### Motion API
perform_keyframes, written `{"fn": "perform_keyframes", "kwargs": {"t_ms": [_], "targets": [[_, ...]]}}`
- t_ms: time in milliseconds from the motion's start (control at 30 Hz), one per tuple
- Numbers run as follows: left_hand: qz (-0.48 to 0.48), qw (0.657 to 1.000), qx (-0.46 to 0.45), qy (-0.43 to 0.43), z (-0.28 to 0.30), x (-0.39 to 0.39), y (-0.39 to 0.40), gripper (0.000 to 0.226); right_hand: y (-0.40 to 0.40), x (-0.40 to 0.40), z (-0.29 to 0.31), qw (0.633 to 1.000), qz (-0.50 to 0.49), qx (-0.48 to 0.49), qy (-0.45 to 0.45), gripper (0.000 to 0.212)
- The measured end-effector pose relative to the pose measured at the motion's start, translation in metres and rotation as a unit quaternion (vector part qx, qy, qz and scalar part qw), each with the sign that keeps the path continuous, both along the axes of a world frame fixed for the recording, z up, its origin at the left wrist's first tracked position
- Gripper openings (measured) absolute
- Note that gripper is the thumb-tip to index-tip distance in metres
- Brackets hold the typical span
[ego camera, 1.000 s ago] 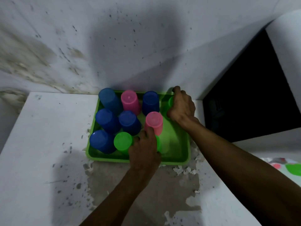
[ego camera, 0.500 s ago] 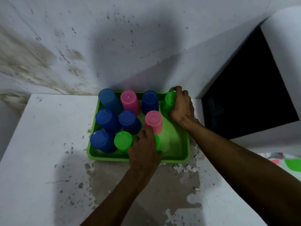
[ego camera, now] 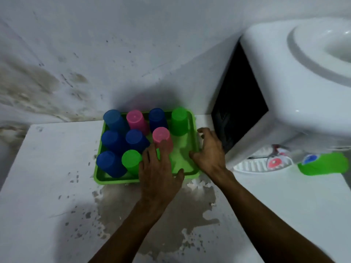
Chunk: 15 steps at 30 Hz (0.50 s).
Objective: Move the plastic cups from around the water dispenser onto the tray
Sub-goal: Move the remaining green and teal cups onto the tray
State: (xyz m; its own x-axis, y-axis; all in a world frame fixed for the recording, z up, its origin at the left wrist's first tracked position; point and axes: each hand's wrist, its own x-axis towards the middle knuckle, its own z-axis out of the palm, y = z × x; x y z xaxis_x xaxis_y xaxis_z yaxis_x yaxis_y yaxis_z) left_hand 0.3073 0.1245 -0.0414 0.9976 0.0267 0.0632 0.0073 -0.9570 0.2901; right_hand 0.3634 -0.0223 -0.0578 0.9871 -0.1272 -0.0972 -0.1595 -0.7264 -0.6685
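Note:
A green tray [ego camera: 114, 180] sits on the white counter against the wall. Upside-down plastic cups fill it: several blue [ego camera: 112, 164], two pink [ego camera: 161, 135], a green one at the front [ego camera: 131, 161] and a green one in the back right corner [ego camera: 179, 120]. My left hand [ego camera: 157, 171] lies over the tray's front middle with fingers spread; a bit of green shows between them, and what lies under the palm is hidden. My right hand [ego camera: 209, 150] hovers at the tray's right rim, fingers apart, holding nothing. Another green cup [ego camera: 322, 165] is by the water dispenser [ego camera: 284, 92].
The white dispenser stands right of the tray, its dark side panel [ego camera: 239, 114] close to my right hand. Its white drip grille [ego camera: 252, 165] and red tap [ego camera: 274, 162] are at the front. The counter [ego camera: 47, 177] has peeling, stained paint; the wall is directly behind the tray.
My right hand has let go of the green cup in the back right corner and drawn back to the right rim. My left hand's fingers have spread. The view has swung right, showing the dispenser.

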Motion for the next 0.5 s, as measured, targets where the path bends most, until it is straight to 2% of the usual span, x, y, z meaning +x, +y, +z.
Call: {"fn": "perform_keyframes", "kwargs": {"t_ms": [133, 233, 333, 500], "targets": [[-0.070, 0.989, -0.105, -0.076, 0.000, -0.022, -0.027, 0.070, -0.028, -0.046, 0.003, 0.999, -0.016, 0.037, -0.013, 0.043], [-0.107, 0.978, -0.173, -0.055, -0.002, -0.040, -0.055, 0.054, -0.056, -0.077, 0.005, 0.997, -0.039, 0.057, -0.020, 0.032], [-0.146, 0.963, -0.223, -0.031, -0.006, -0.057, -0.086, 0.049, -0.088, -0.109, 0.009, 0.996, -0.075, 0.050, -0.017, 0.029], [-0.198, 0.948, -0.248, 0.016, -0.012, -0.084, -0.137, 0.054, -0.146, -0.161, 0.013, 0.990, -0.139, 0.008, -0.005, 0.034]]}}
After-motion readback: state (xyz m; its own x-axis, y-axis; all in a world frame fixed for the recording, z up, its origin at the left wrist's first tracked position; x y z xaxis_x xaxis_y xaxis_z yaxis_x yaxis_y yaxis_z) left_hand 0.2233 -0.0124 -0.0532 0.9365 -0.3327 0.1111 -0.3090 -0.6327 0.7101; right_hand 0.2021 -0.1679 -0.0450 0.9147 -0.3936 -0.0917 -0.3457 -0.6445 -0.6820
